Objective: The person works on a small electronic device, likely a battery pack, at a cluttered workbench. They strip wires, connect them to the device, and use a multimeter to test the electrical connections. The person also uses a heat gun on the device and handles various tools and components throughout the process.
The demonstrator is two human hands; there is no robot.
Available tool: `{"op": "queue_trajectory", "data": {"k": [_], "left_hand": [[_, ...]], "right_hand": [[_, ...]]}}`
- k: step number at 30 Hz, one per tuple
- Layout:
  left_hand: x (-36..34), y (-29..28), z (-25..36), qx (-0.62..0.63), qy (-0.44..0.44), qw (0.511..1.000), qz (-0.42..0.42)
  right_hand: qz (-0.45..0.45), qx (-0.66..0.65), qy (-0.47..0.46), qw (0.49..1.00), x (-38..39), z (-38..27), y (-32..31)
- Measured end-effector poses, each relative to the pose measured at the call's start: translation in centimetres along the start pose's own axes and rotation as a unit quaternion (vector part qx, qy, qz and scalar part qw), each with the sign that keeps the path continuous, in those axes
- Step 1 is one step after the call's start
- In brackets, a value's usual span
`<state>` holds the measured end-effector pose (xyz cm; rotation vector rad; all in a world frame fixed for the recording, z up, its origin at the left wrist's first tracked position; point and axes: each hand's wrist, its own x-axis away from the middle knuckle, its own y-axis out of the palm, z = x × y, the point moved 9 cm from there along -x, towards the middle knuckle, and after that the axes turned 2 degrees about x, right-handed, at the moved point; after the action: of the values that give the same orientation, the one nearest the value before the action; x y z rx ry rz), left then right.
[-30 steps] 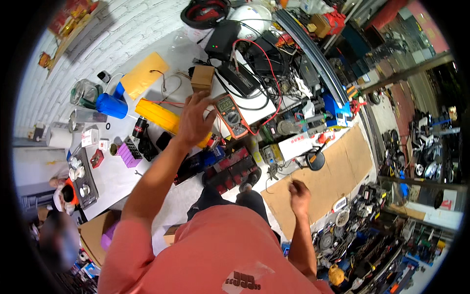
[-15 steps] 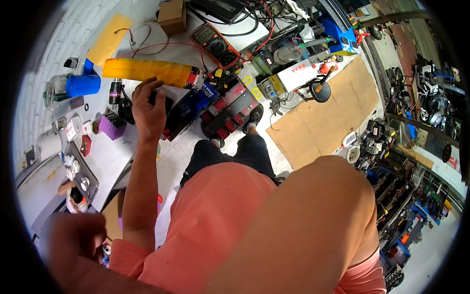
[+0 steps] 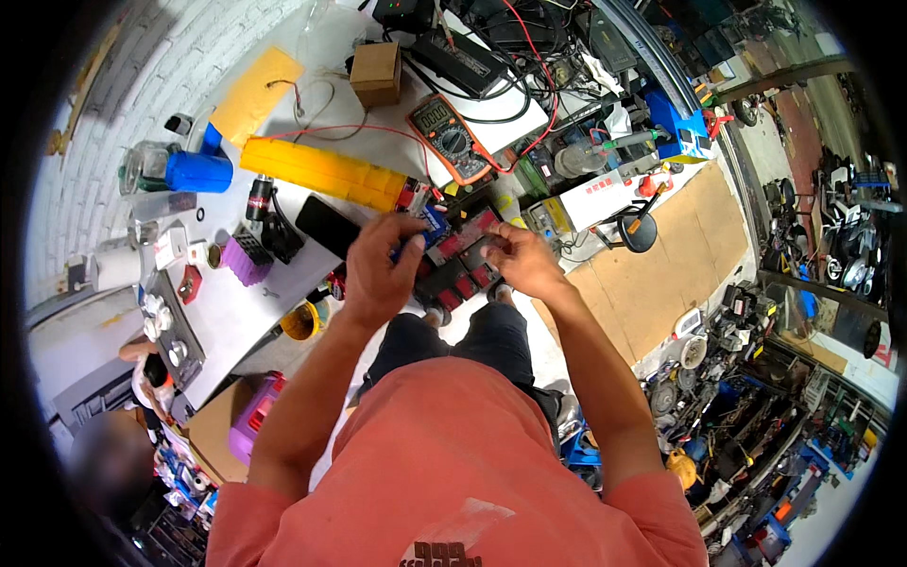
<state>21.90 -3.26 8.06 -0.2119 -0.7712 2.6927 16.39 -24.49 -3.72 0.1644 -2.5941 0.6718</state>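
My left hand (image 3: 383, 269) is over the table's front edge, fingers curled and thumb apart, beside a blue pack (image 3: 433, 223) that it partly hides. Opposite it, my right hand (image 3: 529, 262) has its fingers bent toward the thumb; anything in that pinch is too small to make out. Between and below the hands lies a red and black boxy unit (image 3: 463, 255). A black phone-like slab (image 3: 328, 225) rests left of my left hand. Behind it stretches a long yellow-wrapped block (image 3: 321, 173) with a red end. An orange and black multimeter (image 3: 449, 137) lies farther back, with a red lead.
On the left of the table are a blue-capped jar (image 3: 198, 172), a purple holder (image 3: 248, 260) and a black cylinder (image 3: 259, 198). A cardboard box (image 3: 376, 74) and cables sit at the back. Right are a round black mirror-like disc (image 3: 638, 231) and cardboard sheet (image 3: 666, 250).
My left hand has come off the black slab and moved right and nearer. My right arm, raised close across the view before, is now lowered over the unit. The view has shifted.
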Motion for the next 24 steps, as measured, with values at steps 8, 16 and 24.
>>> {"op": "queue_trajectory", "data": {"k": [8,16,24], "left_hand": [[4.5,0.5,-3.6,-0.001,-0.137,0.988,-0.068],[7.6,-1.7,-6.2,-0.047,-0.156,0.982,-0.095],[8.8,2.6,-11.8,-0.017,-0.181,0.969,-0.166]], "right_hand": [[0.047,0.065,0.046,0.996,-4.4,10.9,4.3],[0.171,0.101,-0.014,0.980,-13.3,14.3,9.8],[-0.018,-0.110,0.038,0.993,-10.6,17.8,14.8]]}}
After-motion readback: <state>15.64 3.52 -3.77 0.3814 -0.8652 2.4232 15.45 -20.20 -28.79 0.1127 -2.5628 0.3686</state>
